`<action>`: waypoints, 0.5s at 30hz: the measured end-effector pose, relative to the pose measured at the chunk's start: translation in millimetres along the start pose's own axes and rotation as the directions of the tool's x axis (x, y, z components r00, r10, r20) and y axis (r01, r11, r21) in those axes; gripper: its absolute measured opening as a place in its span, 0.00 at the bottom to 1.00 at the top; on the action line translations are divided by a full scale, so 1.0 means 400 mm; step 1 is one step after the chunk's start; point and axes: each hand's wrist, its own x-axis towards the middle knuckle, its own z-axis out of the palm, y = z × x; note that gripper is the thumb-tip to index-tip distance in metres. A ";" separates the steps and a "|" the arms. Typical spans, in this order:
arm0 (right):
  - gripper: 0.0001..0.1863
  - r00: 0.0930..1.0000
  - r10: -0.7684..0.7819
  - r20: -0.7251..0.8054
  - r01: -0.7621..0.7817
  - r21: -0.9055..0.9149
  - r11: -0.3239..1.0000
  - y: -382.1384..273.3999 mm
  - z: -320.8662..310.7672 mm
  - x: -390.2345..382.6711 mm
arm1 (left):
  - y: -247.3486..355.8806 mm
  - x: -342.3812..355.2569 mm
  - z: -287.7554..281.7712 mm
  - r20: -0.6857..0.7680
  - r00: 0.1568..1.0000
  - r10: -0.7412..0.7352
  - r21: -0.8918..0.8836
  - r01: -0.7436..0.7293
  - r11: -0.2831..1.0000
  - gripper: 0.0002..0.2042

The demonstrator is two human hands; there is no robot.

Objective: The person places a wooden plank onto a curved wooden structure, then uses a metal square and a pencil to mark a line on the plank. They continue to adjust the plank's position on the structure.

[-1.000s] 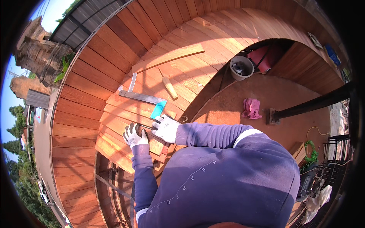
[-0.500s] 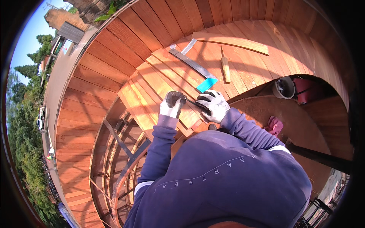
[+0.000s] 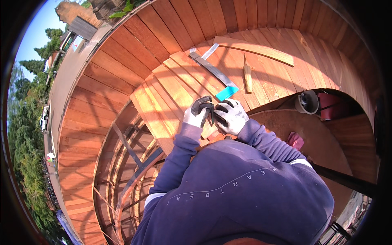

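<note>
I see both of my hands meeting over the curved red-brown wooden plank deck [image 3: 122, 81], just in front of my chest. My left hand [image 3: 197, 113], in a white glove with dark grey palm coating, is curled with its fingers bent over a small dark object [image 3: 211, 115] that sits between the two hands; my right hand [image 3: 231, 116], gloved the same way, is also closed around that piece from the other side. The object is mostly hidden by the fingers — I cannot tell its shape, its long axis or which way it points.

Beyond the hands lies one long grey metal straightedge [image 3: 213, 70], its long axis running diagonally from upper left down to lower right, ending near one small turquoise block [image 3: 226, 93] that lies just beyond my right hand. Beside it lies one pale wooden-handled tool [image 3: 247, 77], its axis nearly straight away from me. Farther off, one loose pale curved wooden board [image 3: 255, 49] lies across the planks.

To the right, in a lower recess, stand one grey round bucket [image 3: 307, 102] and one red container [image 3: 330, 105], side by side — and one pink rag [image 3: 295, 140] lies nearer me.
</note>
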 end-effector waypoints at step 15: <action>0.20 0.992 0.129 -0.006 -0.129 -0.052 0.990 -0.029 0.002 0.009 | 0.044 -0.033 0.066 0.033 0.982 0.186 0.712 -0.154 0.685 0.15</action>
